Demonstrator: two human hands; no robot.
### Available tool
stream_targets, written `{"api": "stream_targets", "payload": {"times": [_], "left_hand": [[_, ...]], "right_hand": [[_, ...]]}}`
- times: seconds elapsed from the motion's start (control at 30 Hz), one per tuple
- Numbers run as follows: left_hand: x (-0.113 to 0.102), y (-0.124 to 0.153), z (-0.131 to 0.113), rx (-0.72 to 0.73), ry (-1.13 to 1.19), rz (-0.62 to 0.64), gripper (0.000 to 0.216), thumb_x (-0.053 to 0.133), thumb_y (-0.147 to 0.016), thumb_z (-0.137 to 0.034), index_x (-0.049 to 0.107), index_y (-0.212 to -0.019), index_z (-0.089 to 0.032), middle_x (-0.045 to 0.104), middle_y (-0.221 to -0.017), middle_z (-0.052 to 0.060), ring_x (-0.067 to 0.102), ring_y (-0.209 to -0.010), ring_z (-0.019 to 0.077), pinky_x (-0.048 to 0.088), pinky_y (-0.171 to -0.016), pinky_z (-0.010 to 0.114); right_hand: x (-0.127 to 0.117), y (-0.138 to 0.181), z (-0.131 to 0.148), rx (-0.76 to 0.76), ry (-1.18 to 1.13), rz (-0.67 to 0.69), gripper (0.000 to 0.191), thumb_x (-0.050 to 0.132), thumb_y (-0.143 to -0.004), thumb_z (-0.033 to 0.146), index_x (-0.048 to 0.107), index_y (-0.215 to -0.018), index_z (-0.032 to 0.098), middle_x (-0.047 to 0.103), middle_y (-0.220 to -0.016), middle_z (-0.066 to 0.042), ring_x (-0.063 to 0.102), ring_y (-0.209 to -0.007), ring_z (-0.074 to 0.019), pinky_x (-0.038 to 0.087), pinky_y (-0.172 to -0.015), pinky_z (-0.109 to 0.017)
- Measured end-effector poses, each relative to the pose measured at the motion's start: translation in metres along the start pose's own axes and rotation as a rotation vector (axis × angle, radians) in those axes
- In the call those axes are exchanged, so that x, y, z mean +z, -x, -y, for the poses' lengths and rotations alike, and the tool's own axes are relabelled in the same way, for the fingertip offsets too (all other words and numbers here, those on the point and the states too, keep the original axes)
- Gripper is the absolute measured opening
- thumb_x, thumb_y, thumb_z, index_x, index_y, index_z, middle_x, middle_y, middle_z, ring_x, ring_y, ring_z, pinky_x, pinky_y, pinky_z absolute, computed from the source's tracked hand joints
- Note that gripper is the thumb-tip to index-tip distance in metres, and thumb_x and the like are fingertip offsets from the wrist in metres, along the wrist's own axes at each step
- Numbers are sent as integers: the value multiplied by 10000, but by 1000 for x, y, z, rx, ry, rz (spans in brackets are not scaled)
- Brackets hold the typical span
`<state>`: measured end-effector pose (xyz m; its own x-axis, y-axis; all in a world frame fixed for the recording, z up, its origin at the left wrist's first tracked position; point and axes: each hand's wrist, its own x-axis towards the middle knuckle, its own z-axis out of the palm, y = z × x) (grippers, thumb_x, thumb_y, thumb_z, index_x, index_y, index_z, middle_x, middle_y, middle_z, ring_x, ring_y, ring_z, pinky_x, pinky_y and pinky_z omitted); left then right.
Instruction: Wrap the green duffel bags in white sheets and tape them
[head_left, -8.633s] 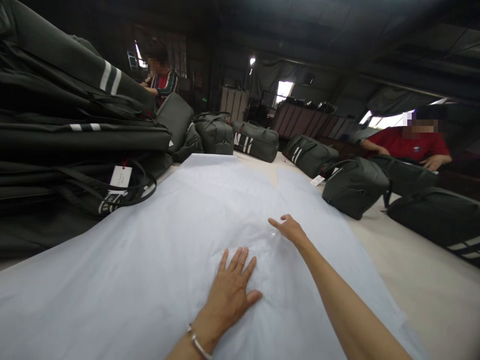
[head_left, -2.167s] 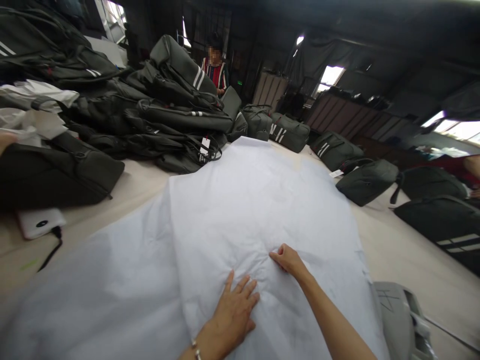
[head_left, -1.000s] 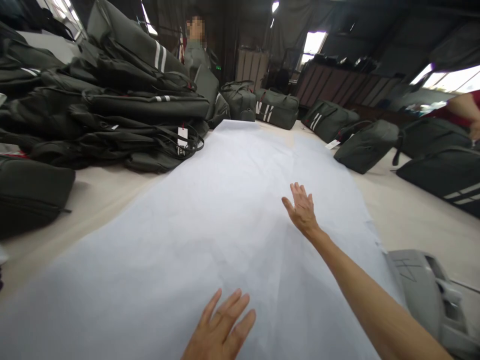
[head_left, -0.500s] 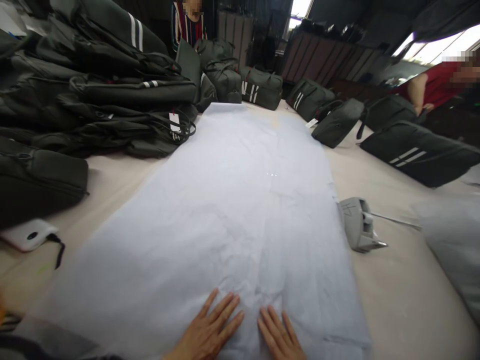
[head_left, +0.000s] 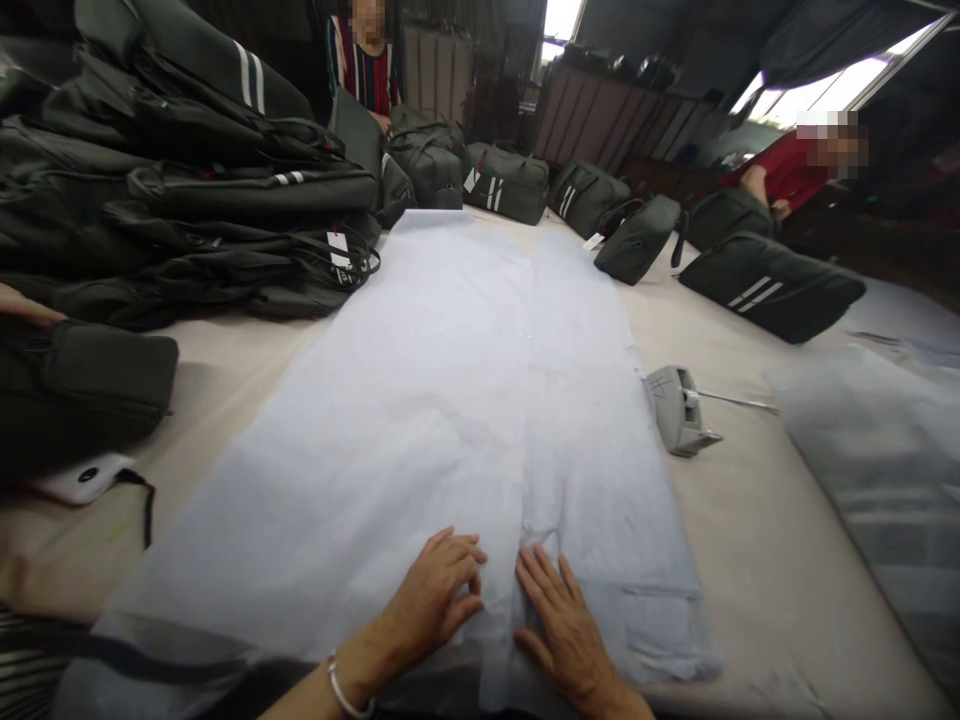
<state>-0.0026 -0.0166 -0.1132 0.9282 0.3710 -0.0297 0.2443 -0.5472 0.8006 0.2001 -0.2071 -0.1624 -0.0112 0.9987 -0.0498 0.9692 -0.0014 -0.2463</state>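
A long, thin, whitish see-through sheet (head_left: pixel 420 400) lies over the table in front of me, wrinkled, with a lengthwise edge or seam running down between my hands. My left hand (head_left: pixel 439 590), with a bangle at its wrist, is over the sheet left of that seam. Its fingers are loosely bent, the thumb apart from them, and nothing shows between them. My right hand (head_left: pixel 559 620) lies flat on the sheet just right of the seam, fingers stretched out. Near the right hand, the sheet's lower right part shows several folds.
Dark bags (head_left: pixel 247 190) are piled at left; striped bags (head_left: pixel 506 180) stand along the far edge. A grey device (head_left: pixel 677 410) with a metal piece sits right of the sheet, by more clear sheeting (head_left: pixel 862 480). A white gadget with a cable (head_left: pixel 90 475) lies left. Co-workers stand beyond.
My left hand has gone from lying flat to loosely bent fingers and moved slightly forward. My right hand has slid forward, still flat. Another person's arm now shows at the left bag. The view has shifted right.
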Motion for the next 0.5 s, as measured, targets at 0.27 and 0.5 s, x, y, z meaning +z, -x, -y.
{"api": "stream_targets", "payload": {"times": [0.27,0.5], "left_hand": [[-2,-9,2,-57,148,156,179,591,-906,-290,617,-1081,-259,677,-1089,14,613,-1049,186,415,-1019,353],[-11,-16,4,-83,131,261,243,518,-893,-197,614,-1109,-255,673,-1078,12,631,-994,186,471,-903,287]], "right_hand": [[5,0,5,48,-71,-67,689,538,-805,148,366,-1468,224,406,-1513,-66,315,-1419,-281,237,-1166,-526],[-30,-10,38,710,-646,31,339,462,-931,457,652,-1080,218,745,-940,-48,690,-878,-196,515,-781,-277]]}}
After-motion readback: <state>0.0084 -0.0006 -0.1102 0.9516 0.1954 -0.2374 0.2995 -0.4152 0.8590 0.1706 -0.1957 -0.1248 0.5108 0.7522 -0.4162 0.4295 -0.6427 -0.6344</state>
